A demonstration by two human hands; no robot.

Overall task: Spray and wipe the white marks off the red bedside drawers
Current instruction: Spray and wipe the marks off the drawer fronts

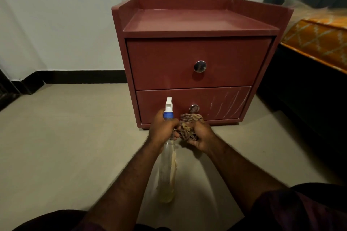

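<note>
The red bedside drawers point(195, 58) stand on the floor against the wall, each of the two drawers with a round metal knob. White scratch-like marks point(229, 105) streak the right part of the lower drawer front. My left hand point(162, 129) grips the neck of a clear spray bottle point(167, 170) with a blue collar and white nozzle, pointed toward the lower drawer. My right hand point(200, 135) holds a bunched patterned cloth point(189, 124) just in front of the lower knob.
A bed with an orange patterned cover point(317, 37) stands close on the right. A pale wall with a black skirting point(78, 77) runs behind. Beige floor point(65, 137) stretches left of the drawers. My knees are at the bottom edge.
</note>
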